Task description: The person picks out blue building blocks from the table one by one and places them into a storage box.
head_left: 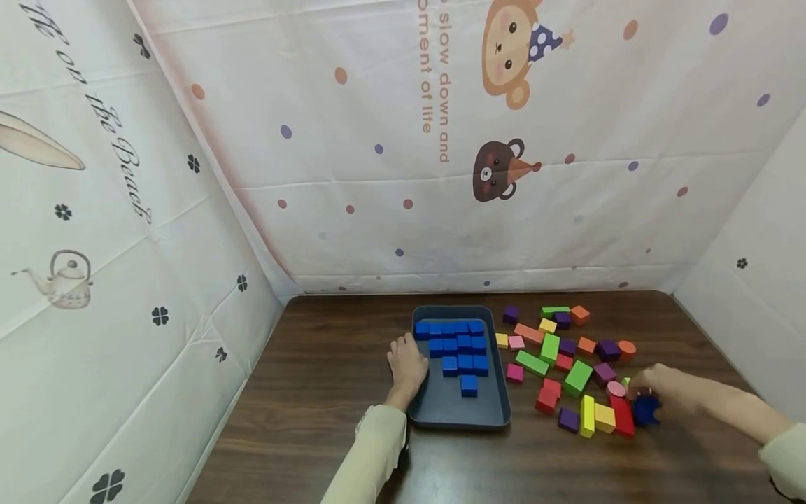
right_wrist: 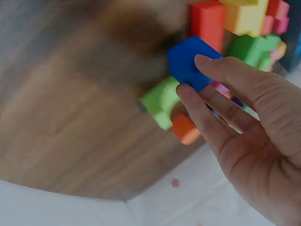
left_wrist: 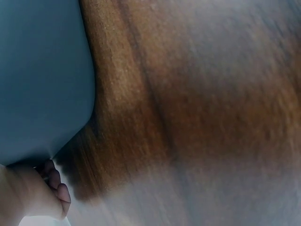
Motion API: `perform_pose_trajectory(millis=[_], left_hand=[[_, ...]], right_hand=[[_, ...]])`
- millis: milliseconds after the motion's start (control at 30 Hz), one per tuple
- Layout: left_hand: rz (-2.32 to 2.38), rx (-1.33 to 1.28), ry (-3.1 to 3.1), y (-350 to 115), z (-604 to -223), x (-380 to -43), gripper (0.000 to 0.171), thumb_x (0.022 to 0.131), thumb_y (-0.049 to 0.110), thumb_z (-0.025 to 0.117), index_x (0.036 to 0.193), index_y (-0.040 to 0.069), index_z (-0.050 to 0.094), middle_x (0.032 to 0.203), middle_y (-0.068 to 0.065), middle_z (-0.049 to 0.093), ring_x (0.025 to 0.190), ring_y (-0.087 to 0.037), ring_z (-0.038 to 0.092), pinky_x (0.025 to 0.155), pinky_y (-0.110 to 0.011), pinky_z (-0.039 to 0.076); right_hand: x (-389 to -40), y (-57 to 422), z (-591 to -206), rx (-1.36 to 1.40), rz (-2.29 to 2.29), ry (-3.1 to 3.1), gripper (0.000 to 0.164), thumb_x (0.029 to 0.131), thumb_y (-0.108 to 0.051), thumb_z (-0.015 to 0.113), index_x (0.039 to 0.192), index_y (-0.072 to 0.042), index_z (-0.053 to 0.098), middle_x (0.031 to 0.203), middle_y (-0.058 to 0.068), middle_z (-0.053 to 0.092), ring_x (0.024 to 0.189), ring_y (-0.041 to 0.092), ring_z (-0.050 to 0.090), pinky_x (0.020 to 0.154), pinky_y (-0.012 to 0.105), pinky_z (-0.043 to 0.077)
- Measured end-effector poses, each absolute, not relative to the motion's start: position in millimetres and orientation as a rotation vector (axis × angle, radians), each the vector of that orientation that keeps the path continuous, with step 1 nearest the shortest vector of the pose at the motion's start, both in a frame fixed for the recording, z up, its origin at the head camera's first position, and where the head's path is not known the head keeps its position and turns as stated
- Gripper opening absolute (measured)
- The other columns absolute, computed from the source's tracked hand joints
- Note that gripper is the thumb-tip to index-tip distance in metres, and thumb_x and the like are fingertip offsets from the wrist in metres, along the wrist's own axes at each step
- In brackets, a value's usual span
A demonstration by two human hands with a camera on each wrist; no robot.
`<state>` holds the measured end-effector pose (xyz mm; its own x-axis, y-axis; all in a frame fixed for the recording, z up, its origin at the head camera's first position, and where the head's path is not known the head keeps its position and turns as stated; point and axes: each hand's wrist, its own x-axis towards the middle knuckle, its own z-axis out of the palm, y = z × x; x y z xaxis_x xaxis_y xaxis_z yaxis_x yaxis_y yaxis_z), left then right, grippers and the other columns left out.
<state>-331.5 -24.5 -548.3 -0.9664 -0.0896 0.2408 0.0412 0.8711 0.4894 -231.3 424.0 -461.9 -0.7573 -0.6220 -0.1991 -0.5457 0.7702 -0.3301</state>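
Note:
In the head view my left hand [head_left: 408,365] holds the left rim of a dark grey tray [head_left: 443,414]. The left wrist view shows curled fingers [left_wrist: 55,181] at the tray's edge [left_wrist: 47,94]. Rows of blue cubes [head_left: 464,364] sit inside the tray, with a single one nearest its front. On the right, my right hand [head_left: 664,385] pinches a blue block [right_wrist: 190,61] between thumb and fingers, beside the loose pile. That block looks many-sided in the right wrist view. Right by it lie a red block [right_wrist: 207,23] and a light green block [right_wrist: 160,101].
Loose blocks are spread right of the tray, among them a green block [head_left: 578,378], a yellow block [head_left: 587,416], a purple block [head_left: 569,420] and an orange block [head_left: 580,315]. The brown wooden table [head_left: 327,364] meets printed cloth walls [head_left: 378,231] at the back and sides.

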Motion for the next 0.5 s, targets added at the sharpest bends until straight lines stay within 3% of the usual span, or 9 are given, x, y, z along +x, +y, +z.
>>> perform_pose_trajectory(millis=[233, 500], left_hand=[[-0.719, 0.055, -2.774, -26, -551, -332, 0.032, 0.086, 0.005, 0.072, 0.115, -0.003, 0.061, 0.110, -0.020, 0.065, 0.103, -0.035, 0.055, 0.090, -0.051, 0.045], [-0.729, 0.044, -2.780, -22, -548, -329, 0.031, 0.088, 0.005, 0.073, 0.114, -0.003, 0.060, 0.108, -0.020, 0.064, 0.102, -0.036, 0.055, 0.092, -0.052, 0.046]], right_hand=[[-245, 394, -432, -0.985, -0.317, 2.778, 0.030, 0.073, 0.001, 0.086, 0.095, -0.006, 0.067, 0.088, 0.001, 0.069, 0.077, 0.006, 0.063, 0.063, 0.030, 0.057], [-251, 342, -423, -1.038, -0.350, 2.854, 0.032, 0.076, 0.002, 0.083, 0.104, -0.001, 0.069, 0.099, 0.010, 0.069, 0.084, 0.022, 0.070, 0.069, 0.037, 0.061]])
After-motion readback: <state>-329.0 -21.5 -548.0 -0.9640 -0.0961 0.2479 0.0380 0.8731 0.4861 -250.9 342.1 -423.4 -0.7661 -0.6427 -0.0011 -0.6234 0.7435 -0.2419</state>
